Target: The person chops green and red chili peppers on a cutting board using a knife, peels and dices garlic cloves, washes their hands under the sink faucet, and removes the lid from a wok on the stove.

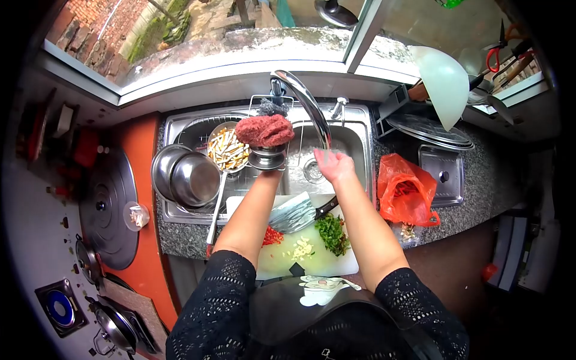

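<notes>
My left hand is hidden beneath a small shiny metal bowl (267,159), which it holds up over the sink divider. Above the bowl sits a rough dark red lump (264,129) that looks like minced meat; I cannot be sure of its kind. Under the curved faucet (306,99) is my right hand (337,165), holding nothing, with its palm turned up and fingers apart in the running water. The right basin (300,183) lies below it. A cleaver (294,214) rests on the white cutting board (282,262), beside chopped red pepper, garlic and greens.
Left of my arm are metal bowls (195,178) and a long-handled strainer (217,201) holding pale and orange strips. A red plastic bag (405,192) and a metal tray (443,195) stand at right. An orange counter (144,240) runs along the left.
</notes>
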Demonstrator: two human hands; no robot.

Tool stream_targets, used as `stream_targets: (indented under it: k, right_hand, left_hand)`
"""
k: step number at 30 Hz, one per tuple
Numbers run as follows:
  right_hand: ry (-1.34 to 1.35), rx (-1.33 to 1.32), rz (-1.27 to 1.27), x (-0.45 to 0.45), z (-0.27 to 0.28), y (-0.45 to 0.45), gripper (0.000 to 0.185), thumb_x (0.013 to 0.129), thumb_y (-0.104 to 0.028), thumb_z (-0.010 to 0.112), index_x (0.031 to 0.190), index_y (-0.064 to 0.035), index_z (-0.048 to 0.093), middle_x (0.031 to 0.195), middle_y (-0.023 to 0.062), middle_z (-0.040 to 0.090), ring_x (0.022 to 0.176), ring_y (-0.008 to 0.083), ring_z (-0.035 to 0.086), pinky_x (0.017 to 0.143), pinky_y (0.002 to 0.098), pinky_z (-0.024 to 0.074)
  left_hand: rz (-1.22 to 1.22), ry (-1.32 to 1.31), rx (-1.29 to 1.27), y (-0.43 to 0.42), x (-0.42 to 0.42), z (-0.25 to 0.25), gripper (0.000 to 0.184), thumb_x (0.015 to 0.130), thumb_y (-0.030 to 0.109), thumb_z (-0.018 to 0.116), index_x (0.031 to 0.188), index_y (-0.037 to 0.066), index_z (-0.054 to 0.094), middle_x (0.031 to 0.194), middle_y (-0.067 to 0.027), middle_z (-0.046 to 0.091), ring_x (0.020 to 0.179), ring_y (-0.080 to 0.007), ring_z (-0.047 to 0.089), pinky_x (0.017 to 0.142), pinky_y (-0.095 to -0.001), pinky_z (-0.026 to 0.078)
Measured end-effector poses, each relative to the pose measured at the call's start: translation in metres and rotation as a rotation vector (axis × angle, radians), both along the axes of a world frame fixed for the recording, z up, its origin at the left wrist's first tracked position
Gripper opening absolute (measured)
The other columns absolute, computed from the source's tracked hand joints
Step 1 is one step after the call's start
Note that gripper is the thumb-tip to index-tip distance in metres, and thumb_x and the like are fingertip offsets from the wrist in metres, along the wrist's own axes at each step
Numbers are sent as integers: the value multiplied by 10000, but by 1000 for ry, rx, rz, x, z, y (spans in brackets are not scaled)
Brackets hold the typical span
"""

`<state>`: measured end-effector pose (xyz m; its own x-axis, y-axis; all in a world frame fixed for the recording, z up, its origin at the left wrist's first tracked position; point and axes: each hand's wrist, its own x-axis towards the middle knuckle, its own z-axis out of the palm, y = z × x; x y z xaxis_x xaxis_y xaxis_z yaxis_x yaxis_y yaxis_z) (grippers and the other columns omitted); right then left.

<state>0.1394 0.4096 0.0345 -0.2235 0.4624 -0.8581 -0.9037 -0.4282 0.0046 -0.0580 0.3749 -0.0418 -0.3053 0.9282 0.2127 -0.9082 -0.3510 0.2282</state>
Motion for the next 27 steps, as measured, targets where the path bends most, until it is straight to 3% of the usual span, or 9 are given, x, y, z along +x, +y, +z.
stream_targets:
  k: [2,4,7,11,14,17,19,24,27]
  right_hand:
    - [-45,89,114,9,-15,6,413,1067,-224,285,1376,-4,449,1439,197,432,1306,386,462,1057,502,461]
    - [-110,102,172,9,2,7,314,1051,-242,398,1238,-66,578,1427,153,452,1302,362,457,1074,526,410]
    - [-269,98,209,11,22,2,290,990,-240,534,1255,-130,580,1477,106,412,1374,348,391,1168,559,236]
    - [-336,2,166,23,28,1,424,956,-216,529,1373,-143,496,1534,118,346,1462,350,272,1198,538,169]
    - [-383,62,226,32,21,1,480,945,-254,527,1406,-131,470,1539,96,338,1457,322,287,1194,520,179]
    - [-461,272,336,46,48,1,352,962,-235,561,1294,-120,578,1368,90,542,1400,299,386,1153,488,263]
    - [-403,491,373,58,84,1,283,972,-223,573,1229,-112,614,1274,78,614,1339,295,464,1108,470,333]
    - [-3,974,203,92,142,5,171,992,-181,557,1105,-87,644,1158,80,677,1173,290,611,1041,466,460]
    - [-484,1177,748,99,105,14,246,958,-129,571,1191,-84,639,1192,144,674,1183,321,613,1071,484,438]
  left_hand:
    - [-51,-152,156,2,1,3,693,931,476,597,1489,139,362,1491,-142,421,1342,-359,438,1152,-540,346]
    - [-111,-261,306,5,-1,6,733,917,521,613,1494,148,357,1515,-139,399,1366,-370,418,1169,-562,330]
    - [-36,8,55,9,-10,0,691,928,479,611,1475,127,378,1487,-136,433,1361,-342,430,1166,-535,324]
    - [80,589,-309,4,-12,-24,636,943,424,609,1451,98,406,1448,-132,478,1354,-305,447,1163,-498,318]
    - [204,1019,-485,-17,-6,-53,595,954,382,607,1432,77,427,1419,-130,512,1349,-278,459,1160,-471,312]
    - [350,1344,-632,-49,3,-67,554,966,341,606,1414,55,448,1391,-127,545,1344,-250,471,1158,-443,307]
    - [213,1567,-1050,-73,15,9,557,893,358,668,1336,44,543,1303,-144,625,1258,-261,559,1133,-492,293]
    - [81,1834,-1144,-128,25,78,432,878,344,648,1237,106,661,1279,-163,639,1197,-305,588,1115,-539,260]
    - [18,1901,-1109,-146,28,106,429,872,343,658,1239,120,670,1237,-162,659,1168,-297,604,1092,-508,311]
